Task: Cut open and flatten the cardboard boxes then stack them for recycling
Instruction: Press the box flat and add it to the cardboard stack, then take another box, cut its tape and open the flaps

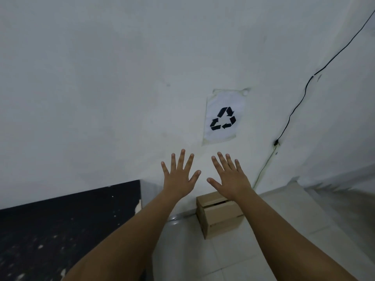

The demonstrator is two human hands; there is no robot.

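Observation:
A small brown cardboard box (220,217) stands on the pale tiled floor against the white wall, its top flaps slightly parted. My left hand (179,173) and my right hand (230,177) are stretched out in front of me with all fingers spread, backs toward the camera, holding nothing. Both hands hover in the air above the box; my right wrist overlaps the box's top edge in the view.
A paper sheet with a black recycling symbol (223,116) is stuck on the wall above the box. A dark speckled tabletop (60,230) fills the lower left. A black cable (300,98) runs down the wall corner at the right.

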